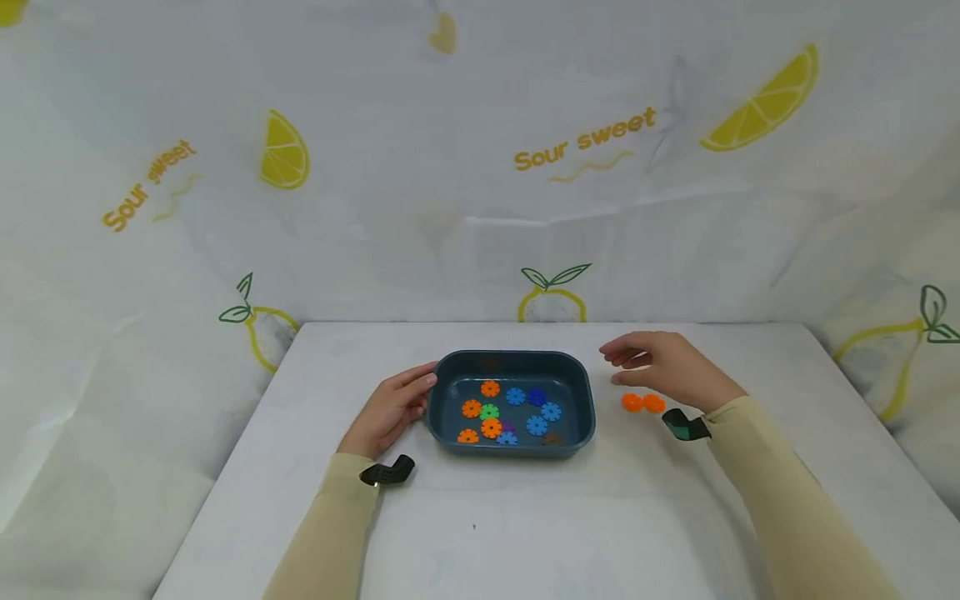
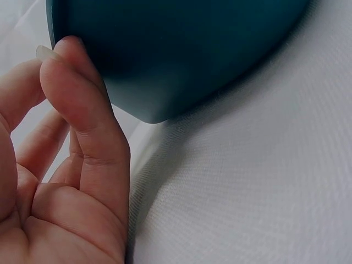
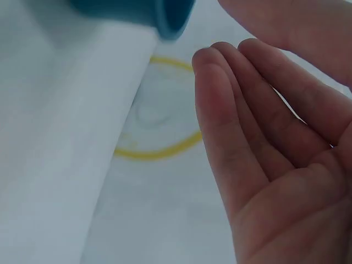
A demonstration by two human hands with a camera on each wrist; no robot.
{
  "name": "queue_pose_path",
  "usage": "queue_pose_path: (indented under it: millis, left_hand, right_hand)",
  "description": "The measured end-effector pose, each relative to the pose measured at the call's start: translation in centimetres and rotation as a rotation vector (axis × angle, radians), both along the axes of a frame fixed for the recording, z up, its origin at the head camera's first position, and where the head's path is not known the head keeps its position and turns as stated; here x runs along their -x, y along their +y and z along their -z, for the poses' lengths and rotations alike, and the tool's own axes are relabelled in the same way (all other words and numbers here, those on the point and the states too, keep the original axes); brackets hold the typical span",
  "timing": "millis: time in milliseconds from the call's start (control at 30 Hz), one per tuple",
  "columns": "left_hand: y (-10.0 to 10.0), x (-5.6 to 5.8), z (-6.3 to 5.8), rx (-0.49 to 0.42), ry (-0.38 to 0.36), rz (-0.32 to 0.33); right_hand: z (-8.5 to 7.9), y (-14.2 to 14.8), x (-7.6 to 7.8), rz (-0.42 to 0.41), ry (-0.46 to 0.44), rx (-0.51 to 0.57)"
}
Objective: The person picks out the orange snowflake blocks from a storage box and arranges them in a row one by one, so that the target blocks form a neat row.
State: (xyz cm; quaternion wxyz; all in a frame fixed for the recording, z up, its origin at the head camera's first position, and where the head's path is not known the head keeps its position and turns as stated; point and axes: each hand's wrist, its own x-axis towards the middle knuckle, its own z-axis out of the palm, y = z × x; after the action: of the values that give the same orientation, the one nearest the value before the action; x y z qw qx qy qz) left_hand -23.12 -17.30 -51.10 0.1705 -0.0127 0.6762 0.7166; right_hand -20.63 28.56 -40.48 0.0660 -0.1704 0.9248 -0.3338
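A dark blue-green tray (image 1: 512, 451) lies on the white table with several flower-shaped plastic discs in it, among them an orange disc (image 1: 490, 388), a green disc (image 1: 489, 412) and a blue disc (image 1: 537, 426). My left hand (image 1: 392, 410) holds the tray's left end, fingers bent at the rim; the left wrist view shows the fingertips against the tray's corner (image 2: 157, 104). My right hand (image 1: 667, 364) hovers right of the tray, fingers loosely extended and thumb apart, nothing between them in the right wrist view. Just below it, two orange discs (image 1: 642, 403) lie side by side on the table.
The white table (image 1: 525, 533) ends at a back edge against a white cloth (image 1: 390, 250) printed with lemons and words. The same kind of cloth hangs at the left and right. A small dark speck (image 1: 474, 527) shows near the front.
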Motion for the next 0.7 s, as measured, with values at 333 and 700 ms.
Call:
queue_pose_path:
  millis: [333,700]
  left_hand:
    - [-0.5,0.3,0.0,0.006,0.032,0.003]
    - [-0.4,0.5,-0.1,-0.012,0.021,0.018]
  right_hand:
    - [-1.6,-9.9,3.9,-0.296,-0.100,-0.041]
    - [1.8,-17.4,4.6,-0.566,-0.167,-0.188]
